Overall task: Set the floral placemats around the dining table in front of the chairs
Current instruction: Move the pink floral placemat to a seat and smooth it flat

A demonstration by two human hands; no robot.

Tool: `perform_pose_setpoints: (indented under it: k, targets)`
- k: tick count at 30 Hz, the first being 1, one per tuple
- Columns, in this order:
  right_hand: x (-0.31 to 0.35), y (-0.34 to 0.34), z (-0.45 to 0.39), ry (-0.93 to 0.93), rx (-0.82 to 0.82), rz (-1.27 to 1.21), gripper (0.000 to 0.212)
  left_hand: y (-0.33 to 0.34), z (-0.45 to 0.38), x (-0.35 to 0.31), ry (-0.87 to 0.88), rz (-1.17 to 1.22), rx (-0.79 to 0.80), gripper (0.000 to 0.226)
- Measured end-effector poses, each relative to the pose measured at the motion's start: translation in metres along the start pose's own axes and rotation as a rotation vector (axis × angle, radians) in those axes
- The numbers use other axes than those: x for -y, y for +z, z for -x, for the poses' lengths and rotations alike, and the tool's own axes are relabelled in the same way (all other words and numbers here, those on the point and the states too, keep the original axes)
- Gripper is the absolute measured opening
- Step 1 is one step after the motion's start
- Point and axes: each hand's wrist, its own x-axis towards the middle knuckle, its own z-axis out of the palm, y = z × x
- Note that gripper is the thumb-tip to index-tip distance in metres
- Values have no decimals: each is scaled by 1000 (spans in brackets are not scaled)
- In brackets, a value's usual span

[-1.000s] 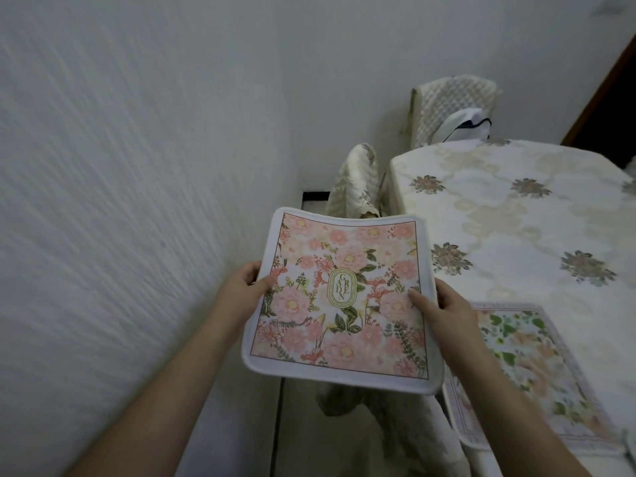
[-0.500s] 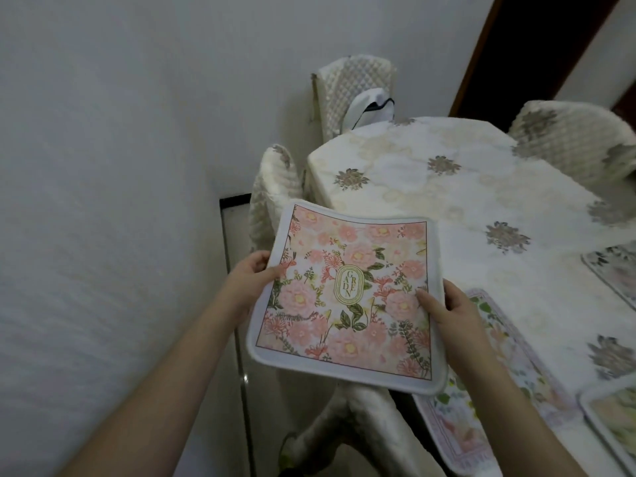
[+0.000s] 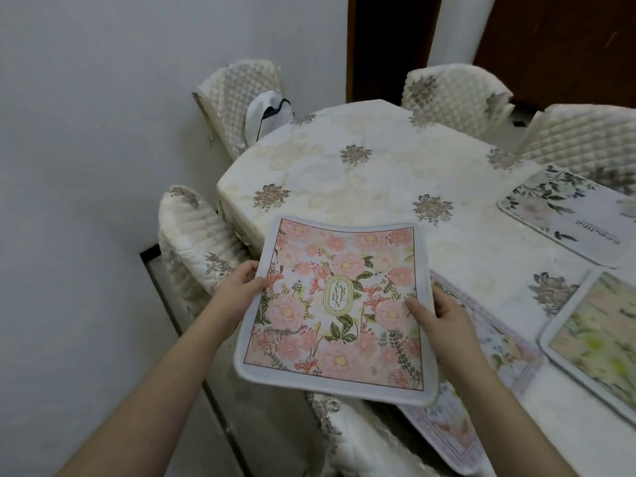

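I hold a pink floral placemat (image 3: 339, 304) with a gold "GARDEN" emblem in the air over the table's near left edge. My left hand (image 3: 237, 287) grips its left side and my right hand (image 3: 438, 316) grips its right side. The dining table (image 3: 361, 180) wears a cream cloth with grey flower motifs. Three more placemats lie on it: a pale pink-bordered one (image 3: 481, 366) partly under the held mat, a green-yellow one (image 3: 599, 342) at the right, and a white leafy one (image 3: 571, 215) at the far right.
Quilted cream chairs surround the table: one at the left (image 3: 192, 235), one at the far left corner (image 3: 237, 94) with a white bag (image 3: 268, 115) on it, two on the far side (image 3: 447, 94) (image 3: 581, 136), one below me (image 3: 358, 438). A white wall (image 3: 86, 166) stands close on the left.
My view has swung right and down, so more of the table, chairs and laid placemats shows. The pink placemat has moved toward the table edge, still held in both hands.
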Motion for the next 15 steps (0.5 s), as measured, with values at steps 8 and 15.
perform_pose_setpoints:
  k: [8, 15]
  targets:
    - [-7, -2, -18, 25, -1, -58, 20, 18, -25, -23, 15, -36, 12, 19]
    - [-3, 26, -36, 74, -56, -119, 21, 0, -76, -34, 31, -109, 75, 17]
